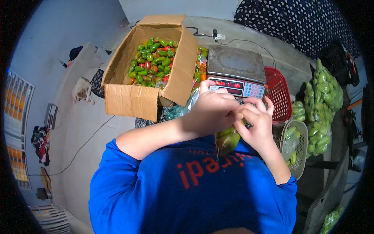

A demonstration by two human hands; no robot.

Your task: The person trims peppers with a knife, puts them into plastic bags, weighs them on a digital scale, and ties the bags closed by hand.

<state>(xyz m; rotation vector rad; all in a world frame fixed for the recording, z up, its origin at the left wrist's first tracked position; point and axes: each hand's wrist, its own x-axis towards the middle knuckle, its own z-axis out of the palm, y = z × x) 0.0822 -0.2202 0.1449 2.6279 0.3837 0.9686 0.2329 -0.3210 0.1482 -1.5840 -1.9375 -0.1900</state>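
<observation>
Both my hands meet in front of my chest at the neck of a clear plastic bag of peppers [227,141]. My left hand [214,104] is closed there, its fingers curled in a pinch. My right hand [255,119] pinches at the same spot from the other side. Below my fingers hangs the bag, green and yellowish peppers showing through the plastic. Just beyond my hands is a digital scale [235,64] with a bare metal plate and lit red digits. The bag's gathered top is mostly hidden by my fingers.
An open cardboard box [134,95] of green and red peppers stands beyond my left arm. Right of the scale sit a red plastic basket [281,91] and a beige basket [300,160]. Several filled green bags [321,105] are piled further right. A dog [82,89] lies on the floor left.
</observation>
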